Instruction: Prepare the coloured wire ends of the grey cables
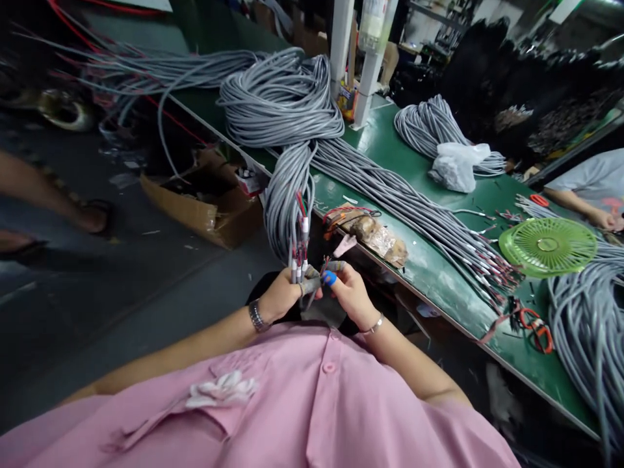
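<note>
My left hand [285, 296], with a watch at the wrist, is closed around a grey cable whose end stands near my lap. My right hand [351, 296] pinches the thin coloured wires [325, 265] at that cable's end; blue tape covers one of its fingertips. Both hands meet close in front of my body. Just beyond them, a bunch of grey cables [287, 201] hangs over the table edge, its white-banded ends [299, 266] beside my left hand. Exactly how the fingertips grip the small wires is hard to make out.
Coiled grey cables [277, 97] and a long cable bundle [390, 182] lie on the green table [424, 276]. A green fan [546, 246] and orange-handled scissors [536, 328] are at right. A cardboard box [209, 208] sits on the floor. Another person's arm [580, 205] shows far right.
</note>
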`<state>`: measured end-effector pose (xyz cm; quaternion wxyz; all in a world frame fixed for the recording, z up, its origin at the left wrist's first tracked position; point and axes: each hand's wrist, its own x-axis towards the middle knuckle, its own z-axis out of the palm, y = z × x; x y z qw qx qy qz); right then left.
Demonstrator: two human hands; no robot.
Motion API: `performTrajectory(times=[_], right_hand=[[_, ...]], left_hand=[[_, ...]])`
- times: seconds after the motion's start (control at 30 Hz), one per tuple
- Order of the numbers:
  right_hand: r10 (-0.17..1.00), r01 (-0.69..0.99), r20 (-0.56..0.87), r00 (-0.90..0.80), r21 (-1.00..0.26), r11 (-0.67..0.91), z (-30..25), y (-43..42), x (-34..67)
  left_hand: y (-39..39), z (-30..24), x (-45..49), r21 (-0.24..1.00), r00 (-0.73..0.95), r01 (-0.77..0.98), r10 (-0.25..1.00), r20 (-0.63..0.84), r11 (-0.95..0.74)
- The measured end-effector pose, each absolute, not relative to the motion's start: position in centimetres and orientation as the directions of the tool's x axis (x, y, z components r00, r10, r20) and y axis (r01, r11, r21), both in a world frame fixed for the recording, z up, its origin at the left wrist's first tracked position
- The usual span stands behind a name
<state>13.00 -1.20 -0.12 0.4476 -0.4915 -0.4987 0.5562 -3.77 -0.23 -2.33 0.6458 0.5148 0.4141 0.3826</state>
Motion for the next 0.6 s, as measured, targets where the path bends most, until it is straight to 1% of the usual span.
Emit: performTrajectory(times=[0.1,0.3,0.47,0.53,0.6], right_hand=[[0.993,-0.013,-0.098,-0.066,-0.995,-0.099,0.0,-0.9,12.9],[0.989,0.022,-0.083,-0.124,-0.996,-0.081,0.5,-0.2,13.9],[0.981,0.05,-0.111,-0.158,-0.993,-0.105,0.2,-0.1,13.7],[0.982,0.033,-0.102,-0.16,-0.995,-0.098,-0.1,-0.1,13.6],[0.983,0.007,-0.099,-0.152,-0.995,-0.099,-0.3,-0.1,13.7]], left_hand=[[-0.1,-2.2,-3.7,0.983,0.411,0.014,0.895,-0.171,0.181],[0.3,-0.8,-3.3,0.982,0.422,0.075,0.886,-0.19,0.175],[0.3,-0.7,-2.9,0.975,0.418,-0.019,0.888,-0.192,0.22],[0.2,-1.0,-2.9,0.972,0.422,-0.011,0.882,-0.209,0.235],[0.3,-1.2,-3.1,0.971,0.427,0.036,0.875,-0.229,0.237]])
